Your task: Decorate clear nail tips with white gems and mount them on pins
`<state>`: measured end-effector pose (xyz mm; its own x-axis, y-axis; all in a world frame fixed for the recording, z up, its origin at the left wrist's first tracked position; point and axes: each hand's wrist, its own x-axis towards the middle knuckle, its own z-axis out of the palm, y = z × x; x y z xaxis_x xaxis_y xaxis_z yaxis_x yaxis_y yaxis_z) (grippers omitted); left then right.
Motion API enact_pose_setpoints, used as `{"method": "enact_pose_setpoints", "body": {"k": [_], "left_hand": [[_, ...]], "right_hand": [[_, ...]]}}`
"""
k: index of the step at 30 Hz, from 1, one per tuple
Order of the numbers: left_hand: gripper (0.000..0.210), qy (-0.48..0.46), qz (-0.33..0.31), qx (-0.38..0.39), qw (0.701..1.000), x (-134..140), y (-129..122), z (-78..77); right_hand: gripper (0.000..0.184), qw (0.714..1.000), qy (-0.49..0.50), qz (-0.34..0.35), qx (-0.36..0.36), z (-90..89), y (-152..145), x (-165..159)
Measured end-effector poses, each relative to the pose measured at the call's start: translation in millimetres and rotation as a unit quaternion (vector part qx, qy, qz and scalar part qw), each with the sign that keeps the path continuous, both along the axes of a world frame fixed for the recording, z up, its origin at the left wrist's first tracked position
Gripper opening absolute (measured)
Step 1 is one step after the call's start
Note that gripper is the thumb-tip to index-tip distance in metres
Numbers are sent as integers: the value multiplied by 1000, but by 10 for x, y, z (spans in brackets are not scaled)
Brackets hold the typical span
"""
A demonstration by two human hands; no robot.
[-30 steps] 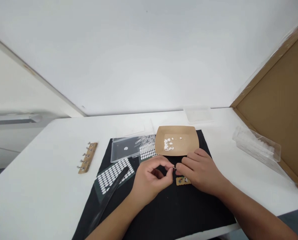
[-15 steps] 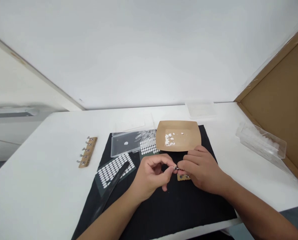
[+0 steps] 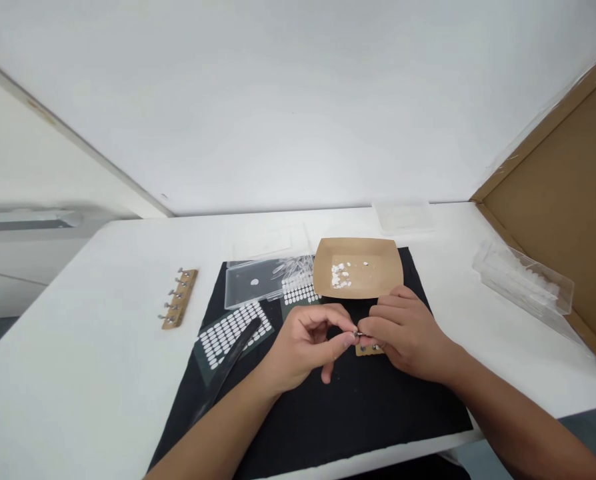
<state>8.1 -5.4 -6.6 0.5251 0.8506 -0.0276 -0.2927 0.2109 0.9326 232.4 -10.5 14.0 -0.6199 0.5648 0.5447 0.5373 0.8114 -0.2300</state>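
The small metal piece (image 3: 357,333) was hard to make out, since fingertips covered most of it and only a dark, shiny sliver showed in the gap between the two hands. The right hand (image 3: 412,337) hid its own fingertips behind its curled knuckles, so just how they held their end could not be told. It also covered the far end of a little brown holder (image 3: 367,350) with metal bits on it, leaving only the near part in sight on the black cloth (image 3: 338,427). The left forearm hid the lower end of a black strip (image 3: 233,363), which lay across a sheet of white ovals (image 3: 218,340); a second sheet (image 3: 301,293) was partly covered by the left hand (image 3: 304,343) and a clear case (image 3: 253,283). Both forearms were cut off by the lower edge of view. The piece lay right at the tips of the left grip, thumb and forefinger pinched together on it, and it stretched across toward the right grip, whose fingers were curled in close. It was above the cloth, just beyond the holder's edge and nearer the person than the brown paper tray (image 3: 363,247).
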Motion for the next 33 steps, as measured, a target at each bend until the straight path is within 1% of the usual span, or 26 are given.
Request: {"method": "enact_pose_setpoints", "body": {"k": [5, 7, 10, 12, 15, 20, 24, 26, 28, 30, 33], "left_hand": [[15, 44, 0, 64, 997, -30, 8, 48], [12, 65, 7, 101, 993, -36, 4, 70], [3, 95, 24, 181, 979, -26, -3, 87], [7, 102, 30, 223, 969, -15, -3, 87], [11, 98, 27, 244, 964, -8, 10, 76], [13, 116, 13, 250, 961, -21, 30, 73], [15, 151, 37, 278, 948, -6, 9, 84], [17, 156, 62, 307, 937, 14, -6, 87], [19, 151, 90, 345, 922, 36, -16, 90], [20, 145, 117, 389, 902, 52, -18, 95], [20, 150, 160, 450, 866, 65, -16, 114]], "right_hand": [[32, 996, -49, -25, 71, 62, -14, 18], [31, 995, -55, -26, 83, 69, -23, 21], [28, 995, -44, -16, 86, 51, -26, 21], [29, 996, -31, -7, 82, 33, -21, 21], [32, 997, -22, 2, 74, 20, -8, 23], [35, 997, -26, 8, 71, 32, 5, 34], [31, 997, -25, 15, 64, 14, 2, 27], [29, 998, -9, 21, 50, -6, -6, 15], [29, 999, 14, 32, 13, -26, -15, 1], [31, 997, 39, 49, -51, -36, -25, -12], [35, 983, 75, 74, -151, -33, -41, -25]]}}
